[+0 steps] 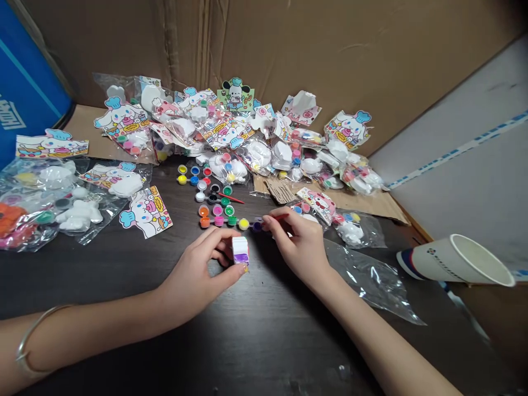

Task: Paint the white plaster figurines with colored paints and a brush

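Left hand (pixel 193 269) grasping a white-and-purple block (pixel 240 252); at the block's two o'clock, right hand (pixel 295 245) pinching a red paintbrush (pixel 280 217) just beside a strip of paint pots (pixel 218 210).

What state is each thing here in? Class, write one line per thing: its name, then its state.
left hand, gripping the small white piece
small white piece, partly painted purple
right hand, pinching a red-handled paintbrush
second red brush, lying among the paint pots
paper cup, lying on its side
clear plastic bag, crumpled flat on the table
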